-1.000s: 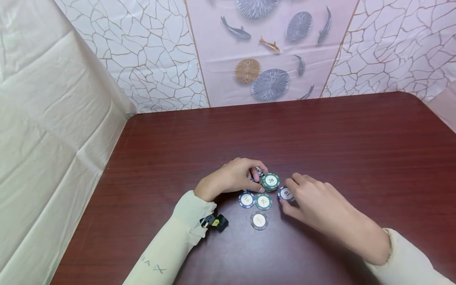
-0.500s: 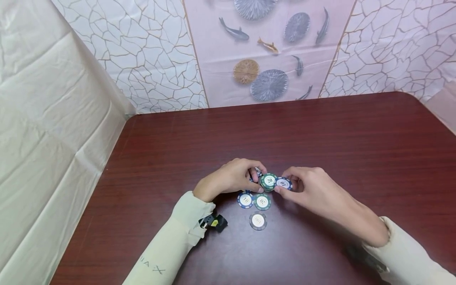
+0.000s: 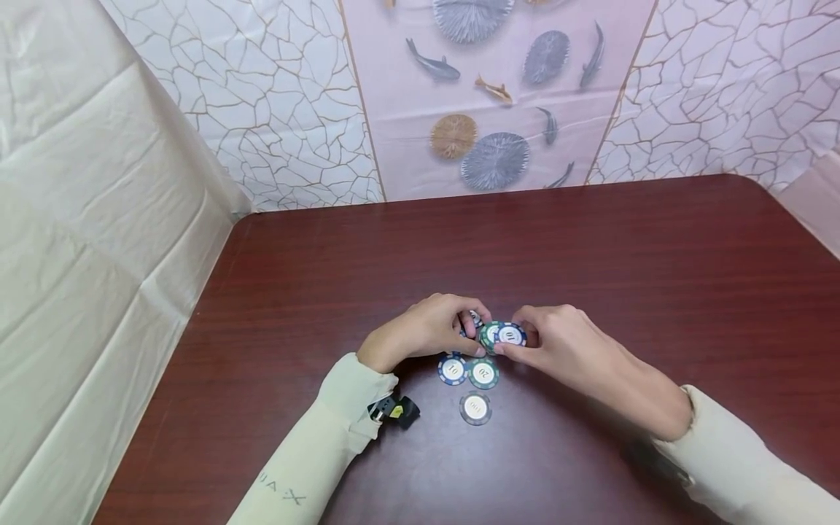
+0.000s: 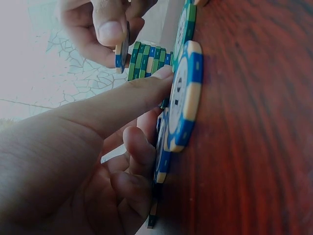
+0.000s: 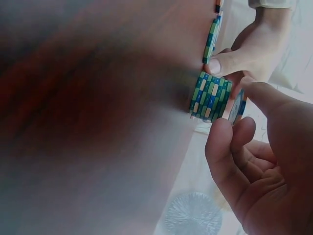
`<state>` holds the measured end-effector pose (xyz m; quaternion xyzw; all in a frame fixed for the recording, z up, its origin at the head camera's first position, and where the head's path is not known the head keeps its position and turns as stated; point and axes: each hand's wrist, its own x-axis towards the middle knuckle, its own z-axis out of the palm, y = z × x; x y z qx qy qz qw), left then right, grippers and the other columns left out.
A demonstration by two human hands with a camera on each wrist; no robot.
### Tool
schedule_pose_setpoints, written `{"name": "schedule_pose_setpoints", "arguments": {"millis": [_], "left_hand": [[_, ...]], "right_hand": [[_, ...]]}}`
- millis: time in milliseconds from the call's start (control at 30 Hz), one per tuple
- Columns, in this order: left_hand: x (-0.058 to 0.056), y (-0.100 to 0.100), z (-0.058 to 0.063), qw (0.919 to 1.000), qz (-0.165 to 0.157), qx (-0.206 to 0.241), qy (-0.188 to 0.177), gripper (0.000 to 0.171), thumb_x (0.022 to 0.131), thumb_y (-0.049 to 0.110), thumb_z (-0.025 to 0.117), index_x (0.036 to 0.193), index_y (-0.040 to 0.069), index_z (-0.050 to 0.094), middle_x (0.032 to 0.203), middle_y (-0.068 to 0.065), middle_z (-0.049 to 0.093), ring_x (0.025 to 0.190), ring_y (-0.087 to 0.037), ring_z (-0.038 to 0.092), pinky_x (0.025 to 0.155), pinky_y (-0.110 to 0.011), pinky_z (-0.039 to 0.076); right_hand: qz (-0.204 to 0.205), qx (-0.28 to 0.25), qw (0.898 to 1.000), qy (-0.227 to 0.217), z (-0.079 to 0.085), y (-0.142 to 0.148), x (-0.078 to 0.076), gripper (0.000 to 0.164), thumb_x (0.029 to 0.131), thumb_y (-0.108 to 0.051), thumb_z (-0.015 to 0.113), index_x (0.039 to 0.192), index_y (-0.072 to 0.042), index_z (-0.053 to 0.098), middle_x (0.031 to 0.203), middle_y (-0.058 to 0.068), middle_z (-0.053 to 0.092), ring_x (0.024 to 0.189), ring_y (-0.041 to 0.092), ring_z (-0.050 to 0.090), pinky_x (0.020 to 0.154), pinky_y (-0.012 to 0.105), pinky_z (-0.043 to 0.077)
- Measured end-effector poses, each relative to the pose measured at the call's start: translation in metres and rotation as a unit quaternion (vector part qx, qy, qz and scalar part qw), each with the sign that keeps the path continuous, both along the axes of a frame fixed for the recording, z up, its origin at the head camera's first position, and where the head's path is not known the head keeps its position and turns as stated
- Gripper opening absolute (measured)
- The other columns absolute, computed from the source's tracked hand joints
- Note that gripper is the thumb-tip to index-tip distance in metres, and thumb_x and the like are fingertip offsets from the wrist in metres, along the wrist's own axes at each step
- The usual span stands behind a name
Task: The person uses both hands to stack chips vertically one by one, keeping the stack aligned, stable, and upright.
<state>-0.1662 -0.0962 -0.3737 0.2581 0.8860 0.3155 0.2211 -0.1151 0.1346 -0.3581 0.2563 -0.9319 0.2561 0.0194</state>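
Note:
In the head view my right hand (image 3: 577, 357) pinches a blue poker chip (image 3: 511, 334) marked 10 between thumb and fingers, over the right part of a stack of poker chips (image 3: 486, 337). The right wrist view has this chip tilted just above the stack of green and blue chips (image 5: 209, 97); a small gap shows in the left wrist view. My left hand (image 3: 426, 326) holds the stack from the left, thumb and fingers curved about its base. Below it lie a blue chip (image 3: 453, 370), a green chip (image 3: 483, 373) and a grey chip (image 3: 475, 408).
More chips lie partly hidden behind my left fingers, one blue chip (image 3: 476, 318) among them. A black strap end (image 3: 405, 413) hangs off my left wrist. The dark red table (image 3: 315, 262) runs back to a patterned cloth (image 3: 295, 109); a pale cloth (image 3: 98, 255) hangs at the left.
My right hand has lifted the blue chip from the table beside the stack and carried it left, over the stack. The left hand has stayed in place.

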Motion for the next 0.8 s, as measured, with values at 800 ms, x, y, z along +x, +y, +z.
{"name": "schedule_pose_setpoints", "arguments": {"millis": [800], "left_hand": [[-0.0022,0.0003,-0.0002,0.9999,0.001,-0.010,-0.001,0.044,0.088,0.027,0.089,0.127,0.021,0.071,0.093,0.008,0.068,0.076,-0.011,0.062,0.070,-0.024,0.048]], "right_hand": [[0.061,0.037,0.996,0.046,-0.0037,-0.0066,-0.0050,0.036,0.092,-0.027,0.084,0.121,-0.006,0.075,0.092,-0.002,0.064,0.063,0.003,0.050,0.058,0.024,0.046]]}}
